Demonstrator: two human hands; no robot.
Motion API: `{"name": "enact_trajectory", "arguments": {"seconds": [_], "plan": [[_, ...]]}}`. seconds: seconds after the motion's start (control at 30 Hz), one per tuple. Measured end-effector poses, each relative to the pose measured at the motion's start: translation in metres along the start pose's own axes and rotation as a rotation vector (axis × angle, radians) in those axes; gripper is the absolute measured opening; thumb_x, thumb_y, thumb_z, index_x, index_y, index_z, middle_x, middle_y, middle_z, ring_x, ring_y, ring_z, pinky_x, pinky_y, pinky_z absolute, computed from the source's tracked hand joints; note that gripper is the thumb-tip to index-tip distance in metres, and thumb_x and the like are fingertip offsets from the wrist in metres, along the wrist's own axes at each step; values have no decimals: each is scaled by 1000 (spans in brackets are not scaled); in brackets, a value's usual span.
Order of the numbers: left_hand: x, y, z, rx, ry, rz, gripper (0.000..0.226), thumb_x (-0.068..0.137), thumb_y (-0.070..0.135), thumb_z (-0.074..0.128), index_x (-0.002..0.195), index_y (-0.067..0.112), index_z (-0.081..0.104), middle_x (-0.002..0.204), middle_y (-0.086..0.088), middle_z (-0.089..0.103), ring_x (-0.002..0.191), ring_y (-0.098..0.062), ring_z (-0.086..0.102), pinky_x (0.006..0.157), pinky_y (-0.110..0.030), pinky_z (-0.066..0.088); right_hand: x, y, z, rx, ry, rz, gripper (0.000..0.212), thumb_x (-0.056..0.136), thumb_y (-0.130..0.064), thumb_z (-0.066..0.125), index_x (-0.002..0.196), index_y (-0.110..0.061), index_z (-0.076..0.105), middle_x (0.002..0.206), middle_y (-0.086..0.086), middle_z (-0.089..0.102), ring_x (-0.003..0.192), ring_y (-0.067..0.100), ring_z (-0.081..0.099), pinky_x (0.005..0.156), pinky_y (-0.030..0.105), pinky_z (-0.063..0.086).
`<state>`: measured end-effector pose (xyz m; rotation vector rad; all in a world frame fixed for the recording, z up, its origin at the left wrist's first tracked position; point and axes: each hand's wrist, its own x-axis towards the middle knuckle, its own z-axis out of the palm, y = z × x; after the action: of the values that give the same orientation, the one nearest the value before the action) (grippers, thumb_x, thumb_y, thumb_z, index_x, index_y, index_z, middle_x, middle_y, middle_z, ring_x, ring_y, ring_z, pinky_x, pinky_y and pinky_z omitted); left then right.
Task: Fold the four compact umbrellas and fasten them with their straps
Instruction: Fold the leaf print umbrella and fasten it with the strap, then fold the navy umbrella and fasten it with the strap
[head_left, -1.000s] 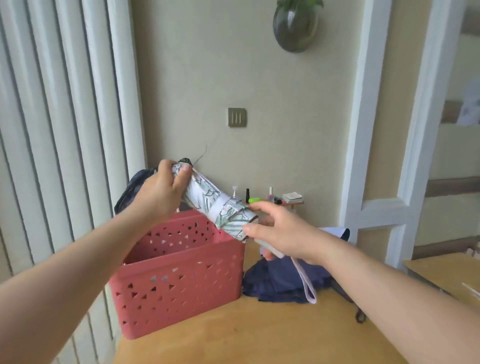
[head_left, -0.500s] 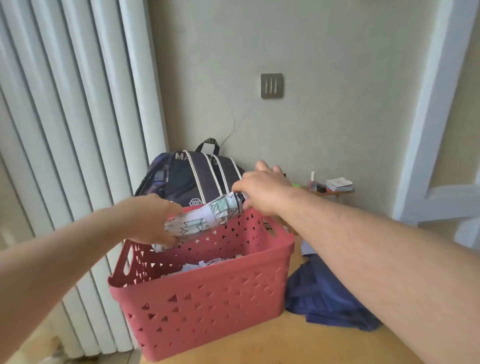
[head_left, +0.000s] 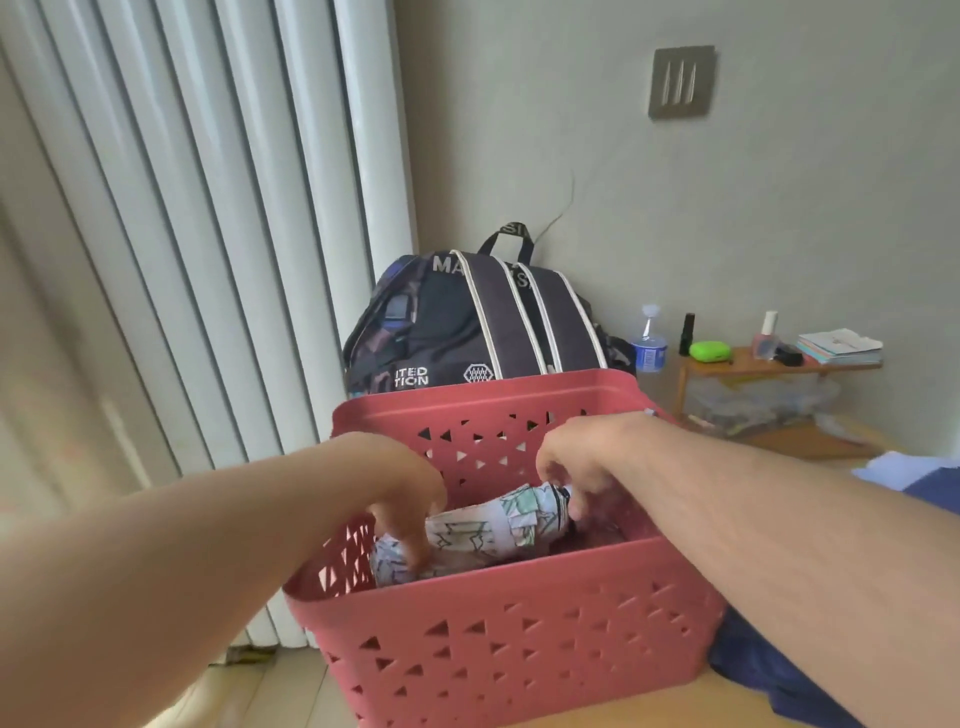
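1. Pale vertical blinds (head_left: 171, 249) filling the left half of the frame, top to bottom.
2. Beige wall with a metal plate (head_left: 681, 81) at upper right.
3. Red plastic basket (head_left: 498, 644) with triangular cut-outs, low centre, on a wooden surface (head_left: 291, 691).
4. Dark backpack (head_left: 467, 322) with white stripes, centre frame, just behind the basket's far rim.
5. Dark blue fabric (head_left: 769, 675) at lower right, touching the basket's right side — folded or not, cannot tell.
6. Small wooden shelf (head_left: 779, 364) at middle right, carrying a bottle, a green case and books.
7. Folded patterned umbrella (head_left: 467, 540) lying inside the basket, tilted, right end higher.
8. Left hand (head_left: 400, 499) reaching in from the left, fingers curled over the umbrella's lower end.
9. Right hand (head_left: 576, 467) reaching in from the right, fingertips pinching the umbrella's upper end — strap not discernible.
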<state>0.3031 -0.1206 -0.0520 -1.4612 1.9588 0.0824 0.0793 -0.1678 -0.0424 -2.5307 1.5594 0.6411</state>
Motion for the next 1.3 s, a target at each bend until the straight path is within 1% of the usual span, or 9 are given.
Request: {"name": "enact_trajectory", "arguments": {"seconds": [0.27, 0.37, 0.53, 0.63, 0.77, 0.87, 1.03, 1.17, 1.3], "plan": [[13, 21, 8, 77, 4, 62, 51, 89, 64, 68, 115, 20, 73, 105, 5, 76, 99, -22, 70, 92, -42, 58, -5, -4, 12, 35, 46, 33, 25, 87, -8, 81, 106, -16, 68, 102, 2, 75, 67, 16, 62, 60, 28, 52], [4, 19, 3, 47, 150, 78, 40, 90, 62, 68, 97, 23, 73, 100, 11, 73, 95, -18, 67, 88, -38, 57, -5, -1, 10, 67, 71, 24, 19, 89, -14, 82, 104, -16, 70, 101, -1, 78, 68, 15, 63, 57, 26, 48], [-25, 12, -20, -145, 383, 79, 25, 95, 49, 65, 111, 33, 75, 110, 15, 73, 102, -14, 67, 95, -39, 57, -20, 1, 4, 206, 248, -37, 6, 89, -29, 80, 90, -28, 74, 90, -9, 73, 83, 16, 67, 72, 31, 54], [-51, 25, -51, -287, 617, 129, 25, 97, 44, 65, 118, 35, 73, 111, 16, 74, 97, -7, 68, 99, -35, 56, -58, 14, -19, 605, 469, -104, 4, 94, -28, 74, 95, -24, 75, 87, -4, 76, 80, 16, 73, 66, 28, 54], [-80, 99, -98, -652, 1063, 218, 20, 92, 36, 66, 110, 35, 74, 96, 15, 72, 89, -7, 67, 75, -18, 50, -131, 63, -23, 823, 772, -5, 4, 93, -22, 72, 89, -22, 74, 90, 2, 78, 76, 16, 70, 64, 29, 54], [-98, 170, -116, -607, 1172, 494, 23, 91, 35, 66, 113, 32, 72, 95, 13, 70, 86, -9, 64, 79, -24, 48, -187, 115, 8, 796, 818, 115, 4, 92, -23, 74, 89, -20, 75, 87, 2, 76, 76, 16, 65, 72, 36, 55], [-84, 268, -103, -321, 1029, 816, 29, 93, 34, 70, 121, 31, 72, 131, 0, 61, 120, -17, 55, 99, -28, 42, -268, 182, 100, 861, 795, 375, 10, 92, -20, 74, 84, -25, 76, 85, -5, 75, 76, 15, 65, 65, 28, 51], [-30, 311, -74, -412, 770, 714, 39, 92, 35, 72, 131, 34, 66, 146, -1, 47, 138, -19, 44, 113, -31, 38, -293, 207, 173, 890, 758, 524, 14, 91, -15, 74, 80, -24, 76, 78, -10, 73, 76, 13, 65, 67, 27, 47], [16, 342, -47, -490, 680, 520, 47, 92, 43, 69, 137, 41, 57, 155, -2, 36, 140, -28, 41, 113, -43, 41, -288, 212, 236, 829, 632, 637, 8, 94, -24, 69, 102, -25, 70, 103, -8, 71, 99, 17, 67, 84, 30, 51]]}}
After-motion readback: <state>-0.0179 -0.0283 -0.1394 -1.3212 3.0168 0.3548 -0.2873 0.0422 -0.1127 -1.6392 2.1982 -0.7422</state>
